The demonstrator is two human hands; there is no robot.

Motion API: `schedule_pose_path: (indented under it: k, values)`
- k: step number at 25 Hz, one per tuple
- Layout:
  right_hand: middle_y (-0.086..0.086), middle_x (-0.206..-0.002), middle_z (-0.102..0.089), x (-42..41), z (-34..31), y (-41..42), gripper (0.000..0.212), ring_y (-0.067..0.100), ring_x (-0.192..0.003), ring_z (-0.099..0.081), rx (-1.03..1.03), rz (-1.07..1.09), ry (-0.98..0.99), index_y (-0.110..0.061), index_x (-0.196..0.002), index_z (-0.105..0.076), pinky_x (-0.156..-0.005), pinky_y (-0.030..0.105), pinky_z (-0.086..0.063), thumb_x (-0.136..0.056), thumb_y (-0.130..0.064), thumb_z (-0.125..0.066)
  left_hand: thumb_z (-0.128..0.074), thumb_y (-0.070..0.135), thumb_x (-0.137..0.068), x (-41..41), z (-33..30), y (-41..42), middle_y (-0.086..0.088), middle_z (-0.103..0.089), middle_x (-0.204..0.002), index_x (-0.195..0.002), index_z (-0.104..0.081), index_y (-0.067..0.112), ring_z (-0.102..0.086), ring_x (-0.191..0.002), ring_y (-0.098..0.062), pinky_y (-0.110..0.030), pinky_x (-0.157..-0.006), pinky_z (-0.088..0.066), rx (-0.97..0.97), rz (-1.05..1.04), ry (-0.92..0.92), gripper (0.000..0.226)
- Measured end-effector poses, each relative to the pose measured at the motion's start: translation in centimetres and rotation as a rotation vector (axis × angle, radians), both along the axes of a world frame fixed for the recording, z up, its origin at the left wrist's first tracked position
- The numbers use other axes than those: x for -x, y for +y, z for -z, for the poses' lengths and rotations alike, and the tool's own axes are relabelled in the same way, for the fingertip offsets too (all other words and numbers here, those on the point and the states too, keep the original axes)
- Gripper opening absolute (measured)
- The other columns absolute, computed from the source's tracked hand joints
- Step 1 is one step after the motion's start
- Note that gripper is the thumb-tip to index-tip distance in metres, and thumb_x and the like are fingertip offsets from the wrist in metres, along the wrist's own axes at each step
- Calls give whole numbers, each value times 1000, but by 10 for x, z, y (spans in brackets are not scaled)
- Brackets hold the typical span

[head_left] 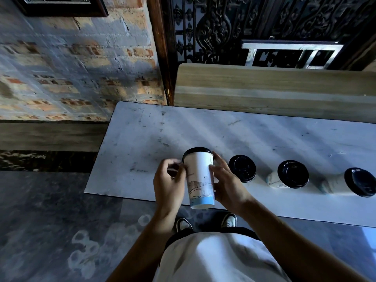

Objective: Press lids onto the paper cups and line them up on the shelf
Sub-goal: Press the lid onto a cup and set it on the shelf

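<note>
I have the tall white paper cup with the blue band at its base (200, 178) up in front of me, lifted clear of the pale, scuffed tabletop (142, 135), and its black plastic lid (197, 150) is already on top. By my reckoning this is the last check of the seal before the cup goes down.

My right hand (227, 184) is curled around the cup's right side, thumb across the front wall and fingertips up near the lid's rim. My left hand (168, 180) sits against the left side just under the lid, fingers bent inward with thumb and forefinger close together; whether they are pinching the lid's edge or only bracing the paper I cannot quite tell from this angle.

To my right, three more white lidded cups (242, 168) (289, 177) (350, 183) already stand in a row along the tabletop, well apart from each other.

The next move, I think, calls for a firm press around the rim if any edge is still proud, then setting this cup upright at the left end of that row, in line with the nearest one and spaced like the rest.
</note>
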State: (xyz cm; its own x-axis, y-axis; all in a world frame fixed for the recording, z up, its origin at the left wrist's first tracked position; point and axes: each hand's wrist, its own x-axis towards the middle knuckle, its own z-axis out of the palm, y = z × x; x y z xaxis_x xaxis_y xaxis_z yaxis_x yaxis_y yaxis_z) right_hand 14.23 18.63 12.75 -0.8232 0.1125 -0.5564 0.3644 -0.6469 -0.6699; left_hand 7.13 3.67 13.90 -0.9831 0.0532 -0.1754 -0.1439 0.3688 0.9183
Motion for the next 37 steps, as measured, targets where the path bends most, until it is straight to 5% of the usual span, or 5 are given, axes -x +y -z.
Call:
schedule_pose_path:
  k: [5, 15, 20, 31, 37]
  values:
    - [13, -117, -64, 0, -6, -1, 53, 21, -71, -71, -25, -76, -6, -43, -147, -43, -60, 36, -58, -101, -19, -55, -58, -10, -78, -5, -6, -9, 0, -65, -100, -90, -81, 18, -65, -93, -13, -21, -75, -53, 68, 228, 411, 39]
    - [13, -113, -71, -3, 0, 12, 38, 27, -97, -72, -84, -46, -25, -50, -143, -49, -74, 47, -59, -108, -41, -37, -62, 17, -87, -10, -14, -4, 6, -66, -103, -96, -72, 15, -67, -89, -9, -16, -68, -53, -66, 212, 264, 14]
    - [16, -104, -70, -6, 2, 17, 60, 33, -93, -66, -105, -50, 7, -50, -141, -52, -84, 58, -56, -106, -6, -31, -66, 29, -85, -11, -4, -6, 9, -66, -101, -98, -72, 16, -68, -86, -13, -37, -74, -60, -42, 201, 258, 19]
    - [21, -113, -66, -8, 4, 15, 62, 28, -89, -71, -43, 59, 33, -18, -152, -43, -73, 45, -59, -94, 1, -58, -61, -7, -88, -7, -5, -13, -6, -66, -102, -101, -78, 13, -67, -96, -15, -12, -74, -51, 8, 282, 430, 30]
    - [24, -119, -68, -9, 5, 18, 65, 32, -102, -66, -37, 14, 43, -10, -145, -52, -86, 43, -57, -84, -16, -72, -62, -17, -78, -9, -1, -14, 0, -68, -100, -97, -75, 12, -68, -94, -10, -23, -76, -56, -14, 256, 388, 36]
